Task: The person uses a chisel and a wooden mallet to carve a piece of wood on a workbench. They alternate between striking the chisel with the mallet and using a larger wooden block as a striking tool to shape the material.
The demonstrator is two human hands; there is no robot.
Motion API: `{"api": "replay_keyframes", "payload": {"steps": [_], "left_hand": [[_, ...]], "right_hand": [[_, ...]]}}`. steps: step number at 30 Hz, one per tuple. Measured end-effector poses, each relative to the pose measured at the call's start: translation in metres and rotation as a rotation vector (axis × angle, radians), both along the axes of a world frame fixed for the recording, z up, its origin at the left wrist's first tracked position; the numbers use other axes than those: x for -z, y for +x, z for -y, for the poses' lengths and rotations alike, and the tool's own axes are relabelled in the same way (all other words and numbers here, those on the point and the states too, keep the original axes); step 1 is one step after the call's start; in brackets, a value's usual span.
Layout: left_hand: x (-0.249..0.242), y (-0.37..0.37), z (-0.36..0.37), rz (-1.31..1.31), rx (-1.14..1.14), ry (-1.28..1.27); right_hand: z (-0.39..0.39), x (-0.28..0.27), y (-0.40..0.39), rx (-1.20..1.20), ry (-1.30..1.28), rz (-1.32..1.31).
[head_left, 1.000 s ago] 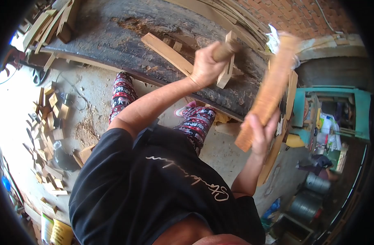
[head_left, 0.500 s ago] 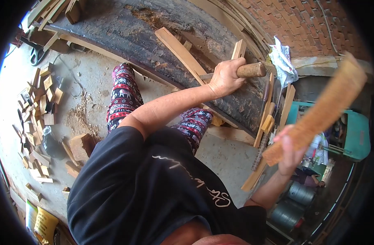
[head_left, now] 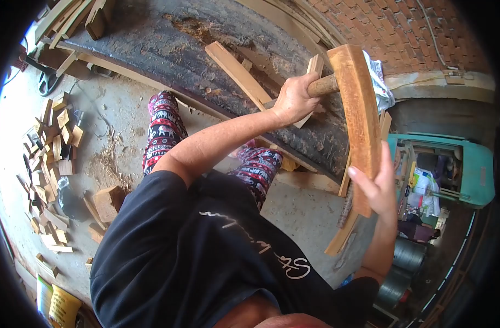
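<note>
My left hand [head_left: 299, 101] is closed around the wooden handle of a chisel [head_left: 322, 86]. The short visible part of its blade points left, to the lower end of a long wooden strip [head_left: 236, 74] lying on the dark workbench. In my right hand [head_left: 380, 183] is a thick, slightly curved wooden club [head_left: 355, 109], gripped near its lower end. The club's upper part is at the butt of the chisel handle and looks to be touching it. Another grooved wood piece [head_left: 314, 65] lies partly hidden beneath my left hand.
The dark, rough workbench [head_left: 151, 54] carries shavings and stacked strips [head_left: 69, 22]. Many small wood offcuts [head_left: 56, 131] are heaped on the floor at left, near large black-handled scissors [head_left: 48, 79]. A green machine-like case [head_left: 468, 169] and metal drums [head_left: 397, 273] stand at right.
The wooden club has swung left from the raised, blurred position at right to the chisel's handle end. My left hand and the chisel have shifted slightly left.
</note>
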State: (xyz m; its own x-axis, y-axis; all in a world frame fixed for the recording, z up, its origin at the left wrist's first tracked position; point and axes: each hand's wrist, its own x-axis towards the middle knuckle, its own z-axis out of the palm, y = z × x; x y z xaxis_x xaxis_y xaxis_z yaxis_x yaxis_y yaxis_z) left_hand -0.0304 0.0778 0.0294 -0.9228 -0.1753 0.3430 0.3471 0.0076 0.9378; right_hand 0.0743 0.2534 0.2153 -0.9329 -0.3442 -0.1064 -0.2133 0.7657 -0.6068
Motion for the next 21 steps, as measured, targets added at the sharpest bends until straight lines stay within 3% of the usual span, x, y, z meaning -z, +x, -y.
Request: {"api": "replay_keyframes", "payload": {"steps": [1,2,5,7,9,10,12,15,21], "left_hand": [[-0.001,-0.001,0.002,-0.011,0.001,0.01],[-0.001,0.002,0.002,-0.011,0.01,0.023],[-0.001,0.002,0.002,0.009,0.009,0.006],[-0.001,0.001,0.001,0.016,0.009,-0.002],[-0.001,0.001,0.002,0.002,0.0,-0.026],[0.003,0.001,0.001,-0.003,0.007,-0.033],[0.01,-0.008,0.003,-0.046,0.018,0.197],[0.013,-0.017,0.028,0.032,-0.038,0.308],[0.056,-0.05,0.097,0.178,-0.175,0.823]], "right_hand": [[-0.003,-0.014,0.0,0.111,-0.05,0.076],[-0.001,-0.026,0.0,0.092,-0.06,-0.035],[0.003,-0.031,0.004,0.05,-0.4,-0.273],[-0.016,-0.009,-0.008,0.095,-0.423,-0.206],[0.004,0.01,-0.012,-0.014,-0.136,-0.025],[0.0,0.021,-0.014,0.02,-0.187,0.081],[-0.009,0.035,-0.019,0.098,-0.26,0.189],[-0.023,0.073,-0.014,0.249,-0.413,0.253],[-0.031,0.196,0.012,0.298,-0.373,0.368]]}}
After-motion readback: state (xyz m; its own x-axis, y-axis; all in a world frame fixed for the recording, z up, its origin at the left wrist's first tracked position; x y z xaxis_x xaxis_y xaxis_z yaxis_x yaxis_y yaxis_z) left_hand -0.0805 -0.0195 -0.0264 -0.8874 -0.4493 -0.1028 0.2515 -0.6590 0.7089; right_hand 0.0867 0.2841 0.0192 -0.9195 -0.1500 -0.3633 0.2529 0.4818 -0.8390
